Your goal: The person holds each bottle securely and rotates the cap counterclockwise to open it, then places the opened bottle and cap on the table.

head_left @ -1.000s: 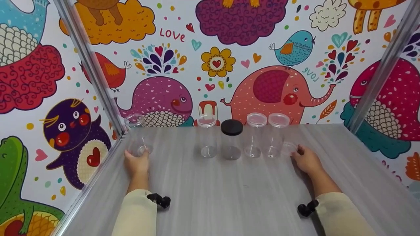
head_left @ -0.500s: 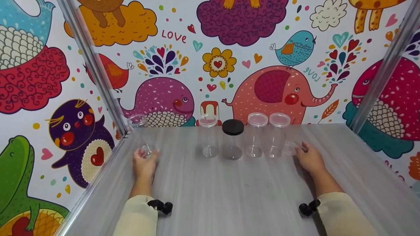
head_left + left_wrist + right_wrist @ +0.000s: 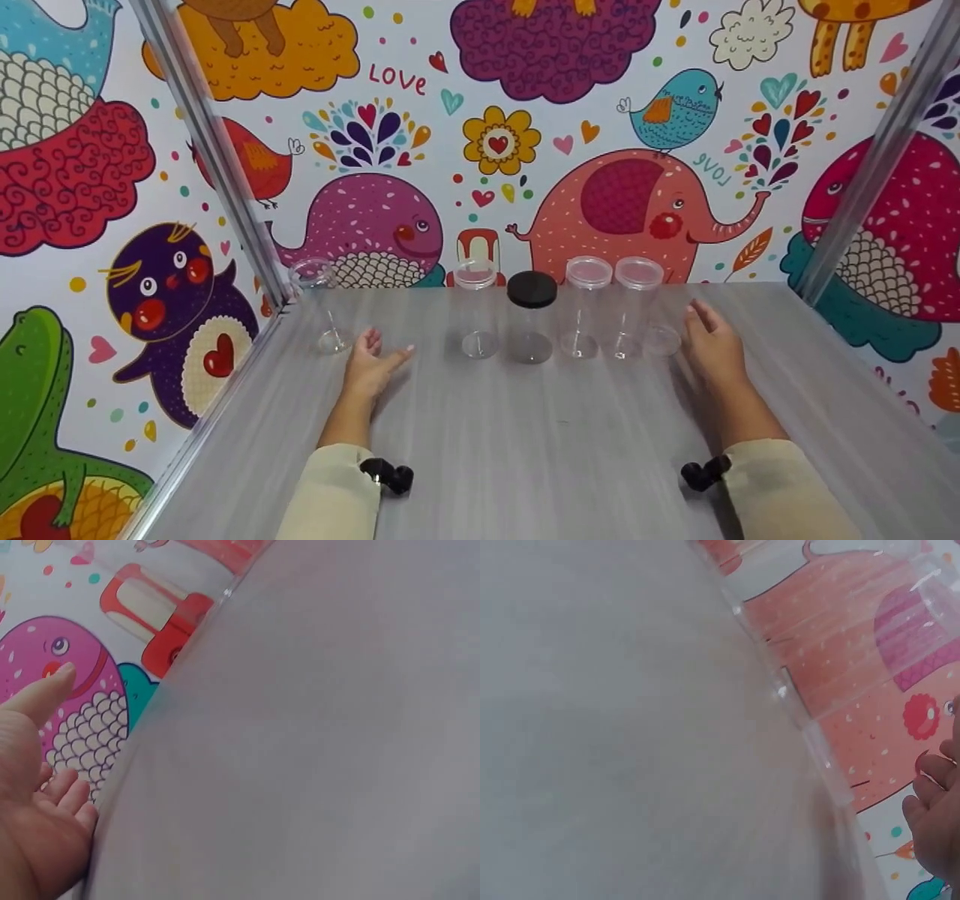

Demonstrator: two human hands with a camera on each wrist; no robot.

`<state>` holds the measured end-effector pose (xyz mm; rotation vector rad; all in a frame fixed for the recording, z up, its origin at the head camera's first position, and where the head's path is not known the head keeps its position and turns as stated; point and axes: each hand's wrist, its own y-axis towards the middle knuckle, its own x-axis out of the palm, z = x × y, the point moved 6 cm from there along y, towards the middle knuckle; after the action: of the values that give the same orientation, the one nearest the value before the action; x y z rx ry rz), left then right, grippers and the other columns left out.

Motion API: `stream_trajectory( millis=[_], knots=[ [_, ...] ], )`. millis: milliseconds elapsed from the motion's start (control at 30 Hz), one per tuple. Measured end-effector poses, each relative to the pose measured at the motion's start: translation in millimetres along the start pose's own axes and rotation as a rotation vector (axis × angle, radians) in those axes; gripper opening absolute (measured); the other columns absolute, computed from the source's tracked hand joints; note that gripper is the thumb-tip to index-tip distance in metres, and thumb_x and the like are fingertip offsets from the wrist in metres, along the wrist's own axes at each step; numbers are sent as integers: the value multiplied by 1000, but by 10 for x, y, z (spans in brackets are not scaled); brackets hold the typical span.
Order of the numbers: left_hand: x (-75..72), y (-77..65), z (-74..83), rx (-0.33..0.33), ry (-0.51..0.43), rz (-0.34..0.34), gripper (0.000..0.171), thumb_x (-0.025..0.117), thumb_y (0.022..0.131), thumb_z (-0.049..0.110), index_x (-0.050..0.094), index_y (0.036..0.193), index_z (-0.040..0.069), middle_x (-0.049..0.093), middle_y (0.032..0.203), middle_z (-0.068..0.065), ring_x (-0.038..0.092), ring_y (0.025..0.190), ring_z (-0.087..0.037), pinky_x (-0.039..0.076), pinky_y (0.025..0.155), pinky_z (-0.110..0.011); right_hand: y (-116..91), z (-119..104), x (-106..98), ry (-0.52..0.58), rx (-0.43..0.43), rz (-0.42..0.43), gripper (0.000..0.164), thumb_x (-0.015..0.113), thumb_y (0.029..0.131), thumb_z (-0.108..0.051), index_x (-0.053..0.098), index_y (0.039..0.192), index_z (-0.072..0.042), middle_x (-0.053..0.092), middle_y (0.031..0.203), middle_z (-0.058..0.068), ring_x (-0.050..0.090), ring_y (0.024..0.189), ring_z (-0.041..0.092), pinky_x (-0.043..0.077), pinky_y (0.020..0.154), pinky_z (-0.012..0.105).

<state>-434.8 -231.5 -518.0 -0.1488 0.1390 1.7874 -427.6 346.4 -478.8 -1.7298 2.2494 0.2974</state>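
Observation:
My left hand (image 3: 373,367) is empty, with thumb and fingers spread apart, over the table right of a tall clear plastic jar (image 3: 322,311). That jar stands upright at the far left. In the left wrist view the same hand (image 3: 37,817) shows its palm and a raised thumb. At the right, my right hand (image 3: 714,349) holds nothing and lies close beside a small clear round lid (image 3: 662,342) on the table. Its loosely bent fingers (image 3: 930,778) appear at the right edge of the right wrist view.
Between the hands stands a row: a clear jar (image 3: 477,311), a shorter jar with a black lid (image 3: 532,291), and two more clear jars, one (image 3: 587,311) left of the other (image 3: 636,311). Behind the grey table (image 3: 555,450) rises a printed cartoon wall with metal posts (image 3: 217,142).
My left hand has let go of the far-left jar and moved right, its fingers spreading. My right hand has let go of the clear lid and shifted slightly right.

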Motion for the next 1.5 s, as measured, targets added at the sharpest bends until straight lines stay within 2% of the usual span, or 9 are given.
stream_trajectory(
  millis=[167,333,567,767,900,1100,1233,1500],
  knots=[
    [247,10,41,-2,55,-121,100,86,92,24,24,168,4,32,176,-15,27,166,-36,25,135,-52,-107,-292,-85,14,-114,79,78,37,107,-70,22,172,-30,23,180,-4,22,168,28,33,132,53],
    [431,18,77,1,95,-177,97,87,91,25,29,168,10,34,176,-10,28,165,-34,25,135,-54,-266,-610,-102,67,-226,114,71,41,107,-69,29,169,-37,30,177,-11,29,166,22,39,129,48],
    [687,53,113,-2,106,-213,99,89,89,25,30,168,11,38,174,-10,32,164,-33,29,134,-53,-435,-918,48,103,-358,98,66,49,107,-63,39,166,-36,41,172,-11,39,161,20,45,125,40],
    [916,83,169,16,125,-257,99,89,89,22,31,168,10,39,173,-12,34,163,-34,31,133,-53,-541,-1124,215,124,-474,28,60,53,109,-55,44,164,-32,47,169,-9,44,158,18,46,122,29],
    [1037,103,196,49,145,-288,101,90,87,24,31,167,9,38,174,-12,34,163,-34,29,134,-53,-567,-1189,334,125,-507,-27,56,54,111,-46,47,162,-26,50,167,-8,46,157,15,45,121,25],
    [1184,122,222,57,118,-306,106,92,86,26,27,168,8,38,174,-12,33,164,-34,28,134,-52,-580,-1259,493,197,-552,-118,54,55,112,-38,50,160,-14,55,163,3,49,155,20,45,116,14],
    [1249,140,221,48,101,-295,109,92,86,26,24,169,6,38,174,-11,33,164,-34,29,134,-52,-592,-1298,592,208,-539,-147,55,55,112,-39,50,160,-13,56,161,4,50,154,20,45,116,15],
    [1317,176,225,59,116,-267,97,89,89,29,33,166,12,45,170,-8,38,161,-32,33,133,-52,-603,-1360,746,287,-533,-177,49,52,113,-34,53,158,-14,56,162,3,49,155,18,43,119,17]
  ],
)
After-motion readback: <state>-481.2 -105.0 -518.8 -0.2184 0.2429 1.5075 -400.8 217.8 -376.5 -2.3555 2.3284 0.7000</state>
